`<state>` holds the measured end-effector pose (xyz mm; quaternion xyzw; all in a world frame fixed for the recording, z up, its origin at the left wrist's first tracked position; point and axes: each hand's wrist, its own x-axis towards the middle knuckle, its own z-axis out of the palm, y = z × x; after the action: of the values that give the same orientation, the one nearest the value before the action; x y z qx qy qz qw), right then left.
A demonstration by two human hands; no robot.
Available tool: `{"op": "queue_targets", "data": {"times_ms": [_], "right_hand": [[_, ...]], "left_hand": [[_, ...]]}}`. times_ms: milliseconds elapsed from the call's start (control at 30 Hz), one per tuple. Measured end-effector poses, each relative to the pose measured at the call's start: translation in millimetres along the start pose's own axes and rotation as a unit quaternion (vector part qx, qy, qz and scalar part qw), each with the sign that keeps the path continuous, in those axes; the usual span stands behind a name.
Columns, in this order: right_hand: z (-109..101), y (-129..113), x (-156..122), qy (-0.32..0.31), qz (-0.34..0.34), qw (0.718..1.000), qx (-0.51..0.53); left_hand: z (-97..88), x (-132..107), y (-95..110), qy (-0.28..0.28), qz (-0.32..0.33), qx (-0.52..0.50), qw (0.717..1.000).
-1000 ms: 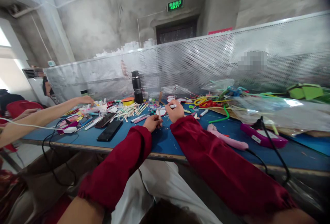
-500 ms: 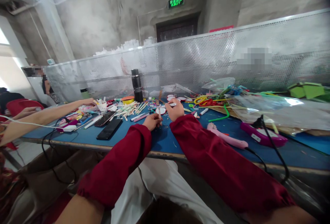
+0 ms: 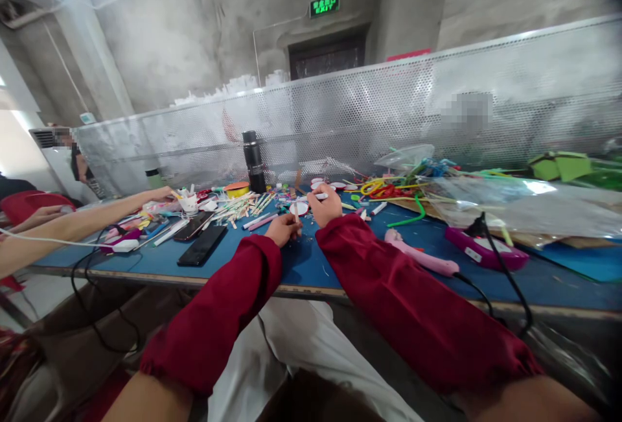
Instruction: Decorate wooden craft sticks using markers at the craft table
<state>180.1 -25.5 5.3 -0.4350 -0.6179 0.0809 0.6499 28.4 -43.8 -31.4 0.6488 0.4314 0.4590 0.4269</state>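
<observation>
My left hand (image 3: 282, 231) is closed with its fingertips around a flat wooden craft stick (image 3: 296, 212), held upright above the blue table. Just to its right, my right hand (image 3: 329, 208) grips a white marker pen (image 3: 321, 196) that points left toward the stick. The marker's tip is too small to make out. Behind the stick lies a white disc (image 3: 303, 208) with a dark red rim. Left of my left hand, a white pen (image 3: 255, 221) and a pink pen (image 3: 263, 222) lie side by side. Both my forearms are in dark red sleeves.
Loose craft sticks (image 3: 247, 208) lie near a black thermos (image 3: 253, 161). Phones (image 3: 201, 246) rest at left, where another person's arm (image 3: 97, 218) reaches over a white cup (image 3: 188, 203). At right are a pink corded tool (image 3: 422, 255), a purple power strip (image 3: 486, 251) and pipe cleaners (image 3: 411, 214).
The view has shifted slightly, so everything sits a little further left. Both hands keep their hold on the stick and the marker, almost in the same place.
</observation>
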Motion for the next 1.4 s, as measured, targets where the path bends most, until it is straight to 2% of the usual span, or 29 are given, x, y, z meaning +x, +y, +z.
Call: {"op": "queue_targets", "data": {"times_ms": [567,733,900,1067,1267,1400], "right_hand": [[-2.6,-5.4,-0.4,-0.019,-0.01,1.0,0.018],[-2.3,-6.1,-0.1,-0.001,-0.006,1.0,0.017],[-1.3,-5.9,-1.0,-0.02,-0.011,0.999,0.023],[-1.9,-5.2,0.1,-0.007,-0.009,1.0,0.022],[-1.9,-7.8,-1.4,-0.025,-0.011,0.999,0.024],[-2.0,-7.6,-0.6,-0.011,-0.003,1.0,0.021]], "left_hand": [[-1.2,-1.0,0.1,0.004,0.0,0.012,1.0],[-0.5,-0.9,1.5,0.003,-0.004,0.013,1.0],[-0.1,-0.9,1.9,0.002,-0.002,0.014,1.0],[-0.2,-1.6,2.4,0.0,0.0,0.017,1.0],[-0.4,-2.1,2.8,0.003,-0.001,0.015,1.0],[-1.2,-1.5,1.7,0.0,-0.003,0.011,1.0]]}}
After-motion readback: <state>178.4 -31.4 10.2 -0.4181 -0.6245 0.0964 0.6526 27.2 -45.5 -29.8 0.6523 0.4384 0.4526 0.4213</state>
